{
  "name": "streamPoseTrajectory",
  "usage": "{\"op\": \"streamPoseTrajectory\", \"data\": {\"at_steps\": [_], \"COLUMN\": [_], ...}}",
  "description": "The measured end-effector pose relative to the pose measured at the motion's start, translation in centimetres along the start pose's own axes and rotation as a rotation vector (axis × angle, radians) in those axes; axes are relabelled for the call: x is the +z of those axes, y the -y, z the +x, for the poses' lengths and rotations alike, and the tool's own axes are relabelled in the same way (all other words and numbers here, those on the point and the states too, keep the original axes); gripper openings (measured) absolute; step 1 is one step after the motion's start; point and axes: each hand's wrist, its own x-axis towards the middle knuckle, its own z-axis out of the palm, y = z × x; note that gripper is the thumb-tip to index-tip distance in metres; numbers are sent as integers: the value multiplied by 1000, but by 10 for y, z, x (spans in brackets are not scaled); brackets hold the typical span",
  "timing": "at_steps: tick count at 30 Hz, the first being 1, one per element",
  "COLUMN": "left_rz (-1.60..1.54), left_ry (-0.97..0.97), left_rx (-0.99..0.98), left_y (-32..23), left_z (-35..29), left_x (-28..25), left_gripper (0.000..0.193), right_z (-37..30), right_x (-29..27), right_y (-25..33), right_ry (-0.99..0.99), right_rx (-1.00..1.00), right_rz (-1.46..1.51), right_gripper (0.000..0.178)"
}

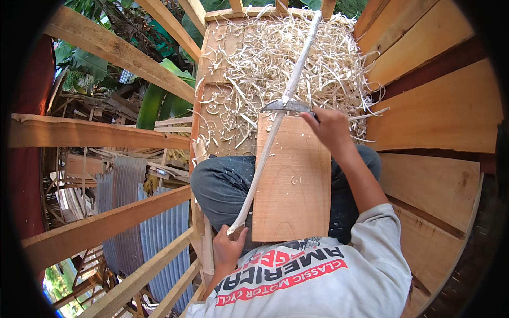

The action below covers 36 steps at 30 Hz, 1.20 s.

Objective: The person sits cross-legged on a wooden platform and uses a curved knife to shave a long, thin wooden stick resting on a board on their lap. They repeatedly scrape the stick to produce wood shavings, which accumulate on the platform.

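Note:
A long pale peeled stick (pixel 263 159) slants from near my waist up to the far edge of the platform. My left hand (pixel 228 250) is closed at its near end, by my left thigh. Higher up, a curved knife (pixel 279 106) with a dark grey blade lies across the stick. My right hand (pixel 331 127) is closed at the right end of that knife; the hand covers its grip. Under the stick, a flat rectangular wooden board (pixel 297 191) rests across my lap, with a few small shavings on it.
Curly wood shavings (pixel 328 63) are heaped over the far part of the plank floor (pixel 214 95). Open wooden rails (pixel 101 135) run along the left, with corrugated metal sheets (pixel 164 233) and plants beyond. Wide wooden planks (pixel 429 111) close off the right.

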Motion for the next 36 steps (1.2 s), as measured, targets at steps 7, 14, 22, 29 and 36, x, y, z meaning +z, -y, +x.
{"op": "streamPoseTrajectory", "data": {"at_steps": [7, 14, 22, 29, 36], "left_rz": [48, 68, 6, 7, 108], "left_ry": [-23, -37, -8, -33, -69], "left_rx": [31, 30, 73, 52, 63], "left_y": [0, -1, 18, 11, 12], "left_z": [2, 3, 0, 0, -4], "left_x": [4, 6, -1, 1, 4], "left_gripper": [43, 47, 53, 52, 54], "right_z": [-2, 10, -2, -10, -21], "right_x": [15, 15, -48, -58, -41], "right_y": [5, -8, 10, -9, -1], "right_ry": [-16, -23, 788, 918, 980], "right_rx": [23, -33, 265, 384, 232], "right_rz": [133, 50, 1109, 1271, 1227], "right_gripper": [43, 45, 17, 22, 14]}}
